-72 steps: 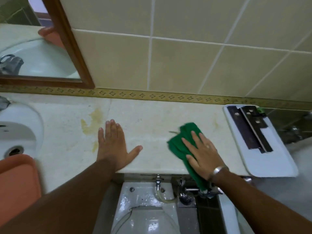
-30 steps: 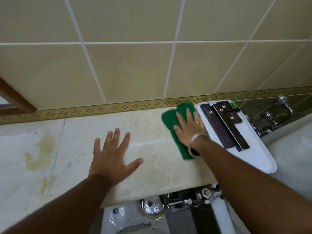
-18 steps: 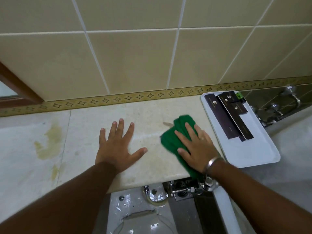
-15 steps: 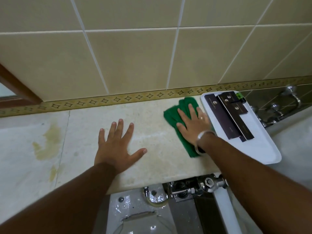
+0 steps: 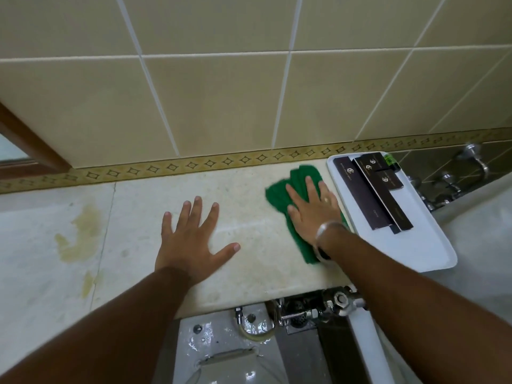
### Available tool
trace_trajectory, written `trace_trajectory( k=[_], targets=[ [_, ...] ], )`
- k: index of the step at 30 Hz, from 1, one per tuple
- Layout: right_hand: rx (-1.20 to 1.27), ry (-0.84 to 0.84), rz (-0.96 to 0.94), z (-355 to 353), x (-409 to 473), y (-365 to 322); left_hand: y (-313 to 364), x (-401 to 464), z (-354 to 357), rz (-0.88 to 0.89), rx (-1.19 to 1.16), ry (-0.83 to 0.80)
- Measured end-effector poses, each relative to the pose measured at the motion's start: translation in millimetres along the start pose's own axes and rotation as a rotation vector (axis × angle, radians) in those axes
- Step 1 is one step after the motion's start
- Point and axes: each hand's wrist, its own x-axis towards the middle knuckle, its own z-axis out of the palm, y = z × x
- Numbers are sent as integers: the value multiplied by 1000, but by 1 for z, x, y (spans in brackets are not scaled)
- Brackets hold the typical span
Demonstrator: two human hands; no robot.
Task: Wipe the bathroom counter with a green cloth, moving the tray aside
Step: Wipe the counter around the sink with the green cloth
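Note:
The green cloth lies on the cream stone counter, close to the back wall and touching the tray's left edge. My right hand presses flat on the cloth, fingers pointing at the wall. My left hand rests flat on the bare counter with fingers spread, holding nothing. The white tray sits at the counter's right end, overhanging it, and carries dark brown boxes.
Yellowish stains mark the counter at the left. A wooden mirror frame is at the far left. Below the counter's front edge are a toilet tank and chrome valves. Chrome taps project from the wall at right.
My right hand has kept sliding the cloth back and forth beside the tray; now it sits near the wall against the tray's edge. My left hand stays planted.

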Motion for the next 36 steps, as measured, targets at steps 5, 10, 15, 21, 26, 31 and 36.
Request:
trace_trajectory(
  k=[5, 10, 15, 21, 26, 31, 36],
  targets=[
    [-26, -10, 22, 17, 8, -46, 10, 11, 19, 25, -13, -42],
    [-29, -47, -415, 61, -69, -3, 15, 9, 31, 23, -28, -185],
    [-94, -107, 45, 23, -43, 50, 14, -45, 14, -40, -68, -84],
    [-37, -66, -44, -7, -5, -133, -136, -75, -47, -462, -5, -30],
    [-113, 3, -722, 14, -96, -180, -201, -62, -69, -378, -5, -20],
    [-186, 32, -749, -16, -31, -149, -234, -60, -56, -368, 31, 83],
    [-251, 66, -769, -17, 52, -271, -267, -70, -33, -384, 22, 101]
  ],
)
